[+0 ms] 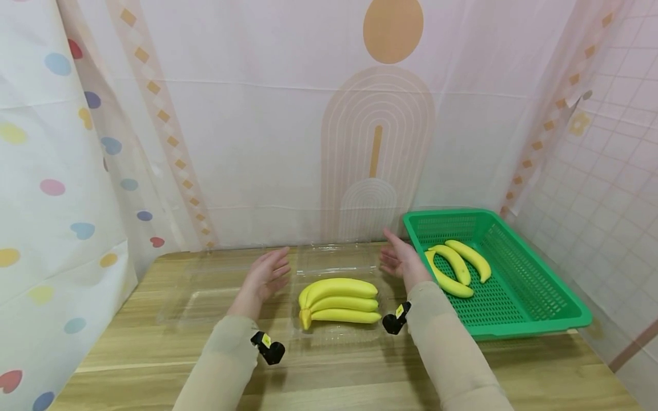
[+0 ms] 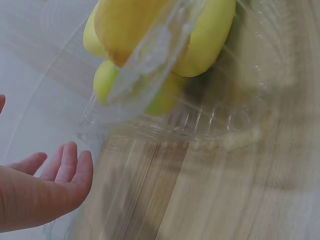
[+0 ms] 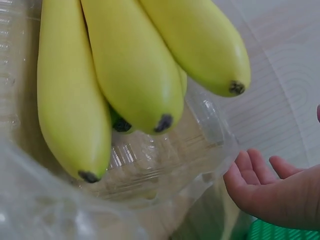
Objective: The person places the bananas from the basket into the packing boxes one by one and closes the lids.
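A bunch of yellow bananas (image 1: 339,302) lies in a clear plastic clamshell box (image 1: 339,337) on the table, stem end to the left. The box's transparent lid (image 1: 336,260) is raised behind the fruit. To the left of the box my left hand (image 1: 264,277) hovers with fingers extended and nothing in it; the left wrist view shows a gap between it and the box. On the other side is my right hand (image 1: 401,262), fingers loosely extended and also holding nothing. In the right wrist view its fingertips (image 3: 245,162) appear close to the box's rim; contact cannot be told.
A green plastic basket (image 1: 529,328) stands at the right with three single bananas (image 1: 470,260) in it. Another clear plastic container (image 1: 205,297) sits on the left of the wooden table (image 1: 319,388). A patterned curtain (image 1: 257,142) hangs along the back.
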A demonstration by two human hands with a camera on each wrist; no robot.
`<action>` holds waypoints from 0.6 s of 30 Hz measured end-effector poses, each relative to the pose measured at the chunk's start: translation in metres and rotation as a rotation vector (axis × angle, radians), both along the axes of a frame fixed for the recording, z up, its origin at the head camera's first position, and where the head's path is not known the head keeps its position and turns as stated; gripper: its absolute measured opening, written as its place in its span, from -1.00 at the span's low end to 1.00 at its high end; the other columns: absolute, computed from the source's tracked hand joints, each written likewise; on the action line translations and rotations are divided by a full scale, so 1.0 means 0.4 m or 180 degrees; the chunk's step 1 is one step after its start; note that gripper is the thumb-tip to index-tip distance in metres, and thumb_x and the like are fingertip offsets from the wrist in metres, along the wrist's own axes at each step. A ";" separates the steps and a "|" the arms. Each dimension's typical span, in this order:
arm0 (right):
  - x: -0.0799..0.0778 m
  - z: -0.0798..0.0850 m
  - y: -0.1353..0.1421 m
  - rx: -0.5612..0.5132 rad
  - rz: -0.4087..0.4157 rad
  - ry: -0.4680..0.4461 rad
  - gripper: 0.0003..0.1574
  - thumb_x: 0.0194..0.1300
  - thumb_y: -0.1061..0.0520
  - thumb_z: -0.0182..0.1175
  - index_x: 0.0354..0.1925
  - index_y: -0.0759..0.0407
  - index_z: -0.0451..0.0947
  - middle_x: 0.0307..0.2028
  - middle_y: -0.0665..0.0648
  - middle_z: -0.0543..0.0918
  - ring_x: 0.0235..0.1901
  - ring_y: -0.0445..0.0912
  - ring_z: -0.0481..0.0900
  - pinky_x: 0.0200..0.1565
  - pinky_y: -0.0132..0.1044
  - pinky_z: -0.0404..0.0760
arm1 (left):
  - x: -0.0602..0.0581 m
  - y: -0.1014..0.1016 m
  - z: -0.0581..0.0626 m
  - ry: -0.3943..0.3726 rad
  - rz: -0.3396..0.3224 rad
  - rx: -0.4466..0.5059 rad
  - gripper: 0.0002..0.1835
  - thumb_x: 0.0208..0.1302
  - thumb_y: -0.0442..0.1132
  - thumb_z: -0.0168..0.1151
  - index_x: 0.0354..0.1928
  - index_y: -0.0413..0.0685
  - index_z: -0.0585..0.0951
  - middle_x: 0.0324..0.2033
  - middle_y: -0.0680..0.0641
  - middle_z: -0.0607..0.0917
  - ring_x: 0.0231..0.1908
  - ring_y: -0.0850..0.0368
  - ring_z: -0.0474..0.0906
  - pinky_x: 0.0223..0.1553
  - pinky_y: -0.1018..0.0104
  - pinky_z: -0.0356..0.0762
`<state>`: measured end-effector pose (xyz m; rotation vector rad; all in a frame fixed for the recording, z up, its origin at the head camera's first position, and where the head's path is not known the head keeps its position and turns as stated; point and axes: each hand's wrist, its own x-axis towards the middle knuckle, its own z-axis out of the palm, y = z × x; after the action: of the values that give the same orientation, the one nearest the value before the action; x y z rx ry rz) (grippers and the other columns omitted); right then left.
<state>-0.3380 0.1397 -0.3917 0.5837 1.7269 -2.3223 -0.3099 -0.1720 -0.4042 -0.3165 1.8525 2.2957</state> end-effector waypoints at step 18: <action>-0.009 -0.045 0.003 -0.0131 0.0118 -0.0124 -0.07 0.38 -0.20 0.18 0.51 0.10 0.07 0.34 0.37 0.33 0.15 0.10 0.41 0.17 -0.07 0.58 | -0.020 -0.001 -0.017 -0.0086 -0.0049 0.0442 -0.11 0.42 0.05 0.16 0.56 -0.10 -0.08 0.44 -0.40 0.11 0.42 -0.23 0.11 0.41 -0.07 0.23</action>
<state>-0.3417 0.1407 -0.4099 0.5807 1.6545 -2.3000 -0.3180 -0.1724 -0.4110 -0.3105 1.6665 2.3819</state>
